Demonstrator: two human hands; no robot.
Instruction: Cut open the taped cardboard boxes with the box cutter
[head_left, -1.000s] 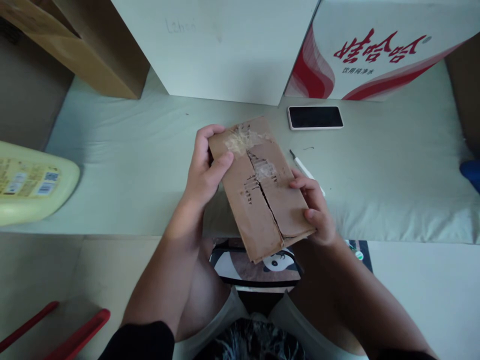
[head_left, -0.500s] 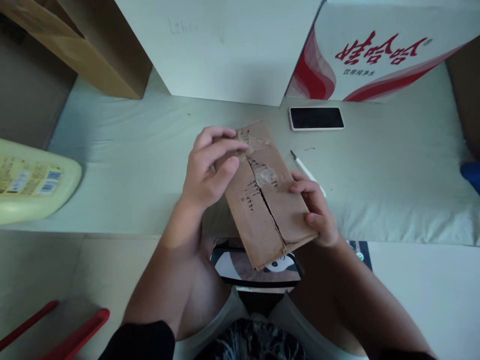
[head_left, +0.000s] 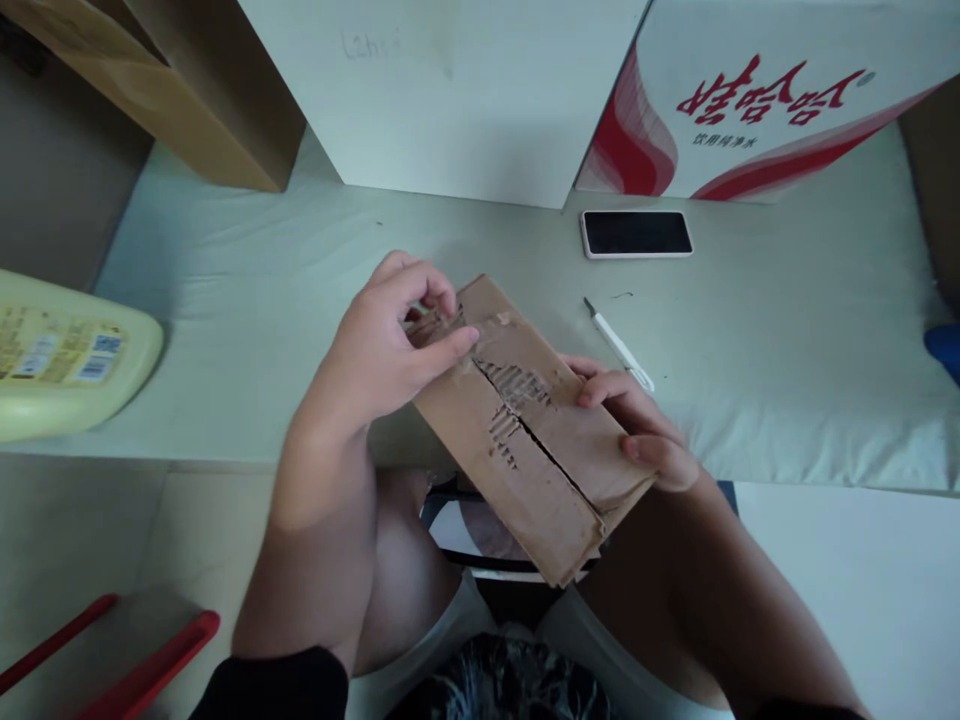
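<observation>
A flattened brown cardboard box [head_left: 517, 430] is held tilted over my lap. A long split runs down its middle, with torn patches baring the corrugation. My right hand [head_left: 634, 415] grips its right side, thumb on top, the other fingers partly hidden at the edge. At the far left end, my left hand [head_left: 397, 335] is closed, with thumb and curled fingers around a strip of clear tape [head_left: 491, 325] that lies across the box. The tape's exact end is hidden by the fingers. Just beyond my right hand lies a white pen-shaped cutter [head_left: 619, 345] with a dark tip.
A phone [head_left: 637, 234] lies on the pale green cloth [head_left: 787, 330]. Behind stand a white box [head_left: 465, 110], a red-and-white carton [head_left: 757, 130] and a brown paper bag [head_left: 217, 110]. A yellow bottle [head_left: 75, 355] lies at left. Red bars [head_left: 150, 665] show at lower left.
The box has turned, its near end swinging right and toward me. My left hand has moved left and curled its fingers at the tape. The torn middle patch shows more bare corrugation.
</observation>
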